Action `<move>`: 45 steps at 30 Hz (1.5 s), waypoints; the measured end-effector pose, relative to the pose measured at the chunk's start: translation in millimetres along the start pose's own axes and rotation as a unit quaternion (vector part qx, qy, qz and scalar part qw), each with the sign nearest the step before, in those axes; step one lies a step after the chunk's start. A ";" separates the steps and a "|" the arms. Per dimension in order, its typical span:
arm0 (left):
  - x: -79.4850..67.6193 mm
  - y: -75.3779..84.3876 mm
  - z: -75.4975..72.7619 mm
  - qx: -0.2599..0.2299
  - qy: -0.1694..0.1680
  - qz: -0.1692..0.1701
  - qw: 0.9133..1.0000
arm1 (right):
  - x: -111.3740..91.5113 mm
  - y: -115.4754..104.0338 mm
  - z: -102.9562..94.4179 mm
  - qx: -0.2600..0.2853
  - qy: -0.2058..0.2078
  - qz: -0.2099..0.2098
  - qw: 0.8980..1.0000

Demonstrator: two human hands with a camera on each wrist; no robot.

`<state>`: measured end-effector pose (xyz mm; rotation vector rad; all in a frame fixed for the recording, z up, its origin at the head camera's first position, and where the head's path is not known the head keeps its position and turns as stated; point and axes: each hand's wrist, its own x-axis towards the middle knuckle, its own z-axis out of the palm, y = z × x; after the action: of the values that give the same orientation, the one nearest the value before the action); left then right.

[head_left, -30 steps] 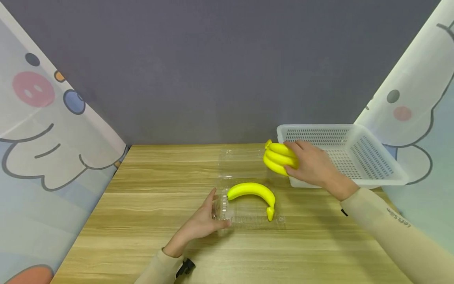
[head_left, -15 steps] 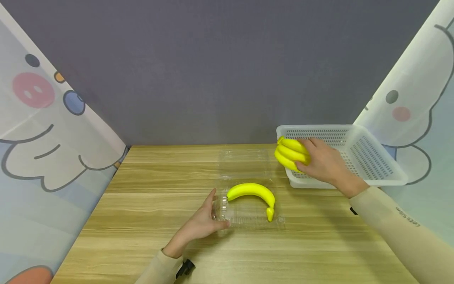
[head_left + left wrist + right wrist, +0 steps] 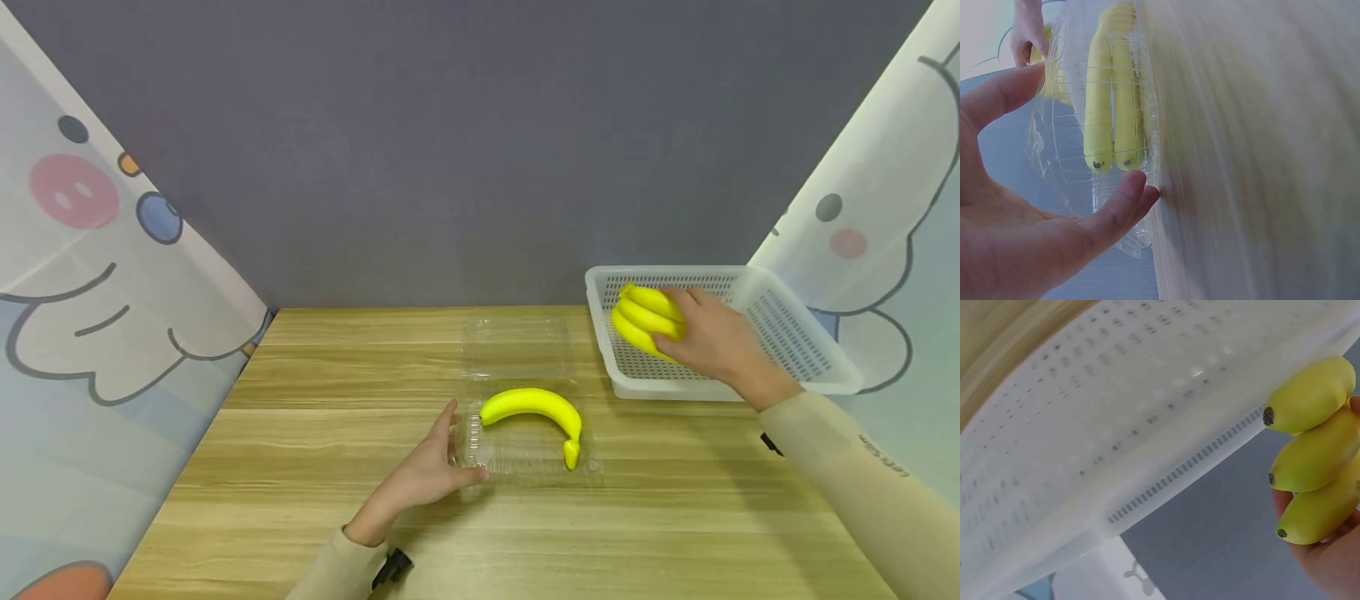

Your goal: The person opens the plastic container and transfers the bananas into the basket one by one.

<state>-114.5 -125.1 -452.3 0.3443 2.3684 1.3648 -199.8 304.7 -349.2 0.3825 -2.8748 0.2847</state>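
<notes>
My right hand (image 3: 708,333) grips a bunch of yellow bananas (image 3: 647,318) from its right side, above the left part of a white slotted plastic basket (image 3: 731,388). In the right wrist view the dark tips of the bunch (image 3: 1319,450) point toward the basket wall. A single yellow banana (image 3: 536,402) lies curved inside an opened clear plastic clamshell box (image 3: 517,454), its lid (image 3: 516,346) folded back away from me. My left hand (image 3: 423,471) is at the box's left side, thumb and fingers spread apart at its edge. Through the clear wall the banana (image 3: 1099,106) shows in the left wrist view.
The wooden table (image 3: 337,367) ends at a grey wall (image 3: 420,167) behind. Cartoon-printed panels (image 3: 82,275) stand at left and right. The basket sits at the table's back right, close to the right panel (image 3: 877,275).
My right hand has carried the bunch of bananas rightward, from above the basket's left rim to over its inside. The left hand, clamshell box and single banana have stayed in place.
</notes>
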 end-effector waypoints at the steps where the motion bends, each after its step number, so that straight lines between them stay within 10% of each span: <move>1: 0.0 0.0 0.1 0.000 0.000 0.000 1.000 | -0.3 2.7 0.2 0.001 -0.002 0.003 1.000; 45: -2.4 1.4 -0.2 0.002 0.000 0.008 1.000 | -15.9 108.8 11.6 -0.013 -0.070 0.120 0.990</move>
<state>-112.5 -125.5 -450.5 0.3642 2.3736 1.3685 -217.3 408.9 -381.7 0.0510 -3.0614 0.2714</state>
